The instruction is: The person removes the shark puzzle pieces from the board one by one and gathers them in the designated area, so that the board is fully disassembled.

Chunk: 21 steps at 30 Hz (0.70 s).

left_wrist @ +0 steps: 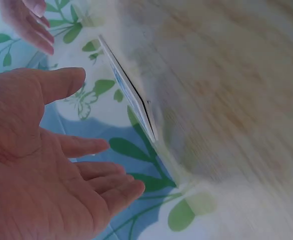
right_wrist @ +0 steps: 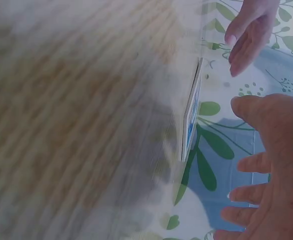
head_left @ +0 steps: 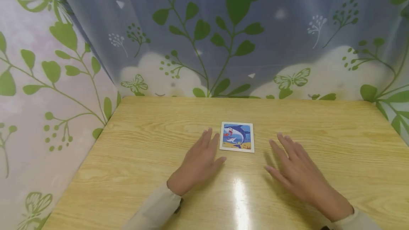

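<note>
A square picture puzzle with a white border lies flat on the wooden table, showing a blue shark-like sea animal over a sandy seabed. To its left my left hand hovers with fingers extended, the fingertips close to the puzzle's edge. On the other side, farther off, my right hand is held over the table with fingers spread. Neither hand holds anything. Both wrist views show the puzzle edge-on as a thin slab, apart from the fingers.
The wooden table reaches back to a blue curtain printed with green leaves and butterflies. A pale leaf-patterned cloth hangs along the left side. A bright light reflection shows on the tabletop between the forearms.
</note>
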Available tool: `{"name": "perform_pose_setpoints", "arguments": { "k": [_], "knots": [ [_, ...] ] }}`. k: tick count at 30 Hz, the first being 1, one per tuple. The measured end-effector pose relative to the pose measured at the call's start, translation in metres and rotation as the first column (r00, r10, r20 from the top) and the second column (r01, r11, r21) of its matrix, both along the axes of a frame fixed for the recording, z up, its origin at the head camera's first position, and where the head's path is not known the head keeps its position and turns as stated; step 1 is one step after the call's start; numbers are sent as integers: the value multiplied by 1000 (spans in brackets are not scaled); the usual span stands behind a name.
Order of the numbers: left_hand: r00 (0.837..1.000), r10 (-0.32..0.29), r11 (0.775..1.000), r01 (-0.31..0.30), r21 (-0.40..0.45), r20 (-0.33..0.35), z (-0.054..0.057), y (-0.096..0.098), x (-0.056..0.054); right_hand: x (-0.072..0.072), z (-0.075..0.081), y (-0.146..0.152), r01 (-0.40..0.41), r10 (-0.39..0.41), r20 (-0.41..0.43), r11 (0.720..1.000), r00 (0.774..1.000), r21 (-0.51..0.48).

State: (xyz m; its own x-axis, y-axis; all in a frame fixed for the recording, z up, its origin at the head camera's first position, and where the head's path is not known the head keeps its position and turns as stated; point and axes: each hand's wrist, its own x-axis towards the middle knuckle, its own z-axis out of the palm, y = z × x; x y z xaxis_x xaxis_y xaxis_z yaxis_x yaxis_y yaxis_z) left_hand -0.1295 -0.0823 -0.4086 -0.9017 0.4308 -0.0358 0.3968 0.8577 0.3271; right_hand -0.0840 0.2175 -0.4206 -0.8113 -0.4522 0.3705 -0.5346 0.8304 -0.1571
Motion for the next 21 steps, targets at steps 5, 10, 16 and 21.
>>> {"name": "perform_pose_setpoints", "arguments": {
  "k": [5, 10, 16, 21],
  "knots": [
    [999, -40, 999, 40, -3, 21, -3, 10, -7, -8, 1, -8, -50, 50, -19, 999, 999, -21],
    [996, -78, 997, 78, -7, 34, -4, 19, -13, -15, 2, -16, -72, 73, 18, 997, 997, -36],
    [992, -118, 992, 119, -27, 34, -8, 25, -19, -23, 3, -25, -74, 77, 95, 997, 992, -35],
    [990, -133, 990, 135, -50, 54, -8, 29, -22, -31, 2, -33, -97, 101, 114, 994, 988, -43]
  ]
}}
